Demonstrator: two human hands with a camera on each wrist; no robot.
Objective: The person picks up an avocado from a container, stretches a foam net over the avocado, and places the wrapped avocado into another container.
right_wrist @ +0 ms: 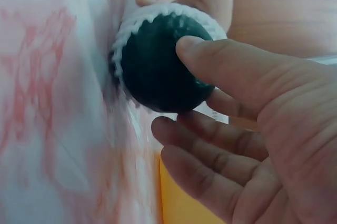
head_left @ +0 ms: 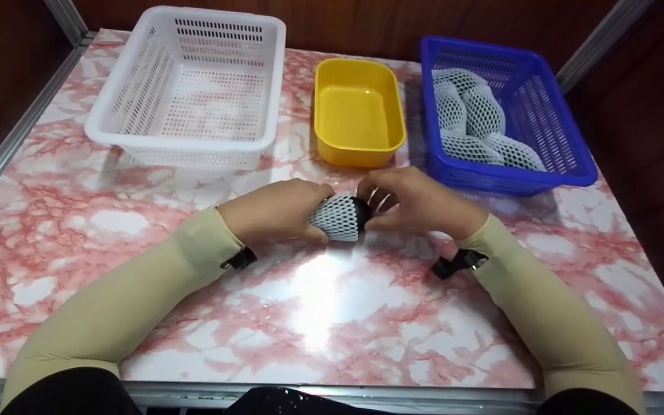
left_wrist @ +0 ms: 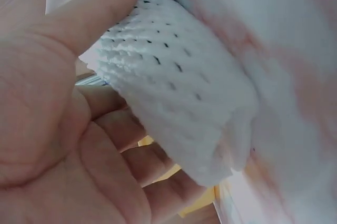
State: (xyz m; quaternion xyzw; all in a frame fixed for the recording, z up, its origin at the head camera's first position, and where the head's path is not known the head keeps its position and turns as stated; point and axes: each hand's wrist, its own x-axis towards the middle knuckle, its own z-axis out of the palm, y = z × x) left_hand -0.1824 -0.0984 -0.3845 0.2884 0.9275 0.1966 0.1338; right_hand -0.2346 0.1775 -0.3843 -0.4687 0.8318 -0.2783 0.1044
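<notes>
A white foam net sleeve (head_left: 335, 218) lies over most of a dark green avocado (head_left: 360, 214), whose rounded end sticks out on the right. My left hand (head_left: 280, 210) grips the sleeve from the left, thumb on the near side and fingers behind. In the left wrist view the loose end of the sleeve (left_wrist: 210, 129) hangs past the fingers. From the right, my right hand (head_left: 418, 202) pinches the bare end. The right wrist view has its thumb on the dark skin of the avocado (right_wrist: 158, 71) and fingertips at the lower edge.
Behind the hands stands a yellow tub (head_left: 361, 153). To its left is a white perforated basket (head_left: 188, 141); to its right, a blue basket (head_left: 510, 173) holds several white net sleeves (head_left: 485, 112). All stand on a red-and-white marbled table (head_left: 389, 323).
</notes>
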